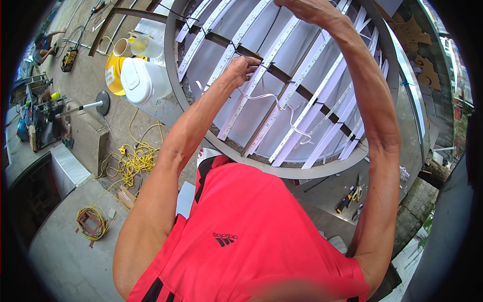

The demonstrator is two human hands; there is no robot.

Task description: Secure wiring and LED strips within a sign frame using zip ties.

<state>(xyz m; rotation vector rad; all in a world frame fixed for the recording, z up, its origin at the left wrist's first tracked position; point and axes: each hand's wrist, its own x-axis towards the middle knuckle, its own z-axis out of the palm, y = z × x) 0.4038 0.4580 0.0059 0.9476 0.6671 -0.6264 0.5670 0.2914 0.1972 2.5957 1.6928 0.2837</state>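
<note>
Left hand (pixel 243 70): fingers curled in against the dark crossbar (pixel 279 74); exact pinch hidden, can't tell what they clasp. Right hand (pixel 312 9): farther up and right, fingertips partly cut by the top edge; can't tell if they are closed on anything. Black tie (pixel 269 29): thin, between the two hands, lower end just by left fingertips at the crossbar, upper end reaching right fingertips. Long axis nearly straight, slanting up and right.

Crossbar runs down-right from left fingers, crossing the white light bars (pixel 276 44), which slant lower-left to upper-right. Long gaps between the bars, pale backing (pixel 287 43) showing; one such gap opens just right of left fingertips, under the tie. Loose white wire (pixel 264 95) hangs just below left fingers.

Farther out, the round frame's grey rim (pixel 307 174) curves around everything, below left fingers and under right forearm. Beyond the rim, left of left fingers: lidded white container (pixel 137 80), then yellow bucket (pixel 114 75). Well below left fingers, leftward: yellow cord (pixel 132 163) on concrete floor. Scissors (pixel 357 193) lie well below right fingers, outside the rim.
</note>
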